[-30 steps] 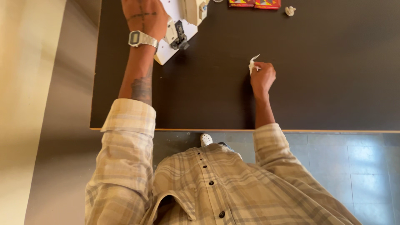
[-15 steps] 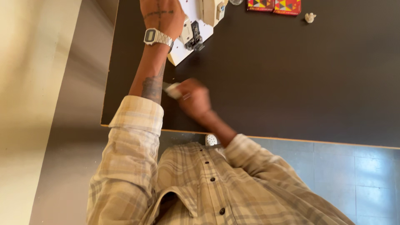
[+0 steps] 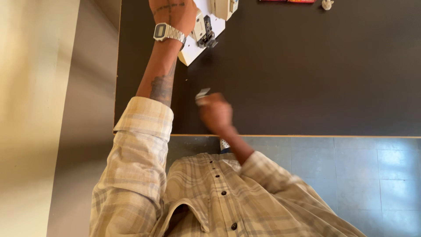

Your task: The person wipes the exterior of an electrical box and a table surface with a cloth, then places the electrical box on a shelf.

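Note:
My left hand (image 3: 173, 11) reaches to the far edge of the black table (image 3: 307, 79) and rests on a white device (image 3: 206, 30) with a small black part; a metal wristwatch (image 3: 168, 33) sits on that wrist. The hand's fingers are cut off by the frame's top. My right hand (image 3: 215, 112) is blurred, close to the table's near edge, fingers closed on a small white scrap (image 3: 202, 94) that sticks out at its top left.
At the far edge lie red flat packets (image 3: 287, 1) and a small pale crumpled lump (image 3: 327, 4). The table's wooden front edge (image 3: 307, 136) runs across the view. Grey floor tiles (image 3: 372, 175) lie below it, a beige wall (image 3: 30, 109) on the left.
My right hand has carried the white scrap from the table's right middle leftward and toward me. The left hand has stayed on the white device.

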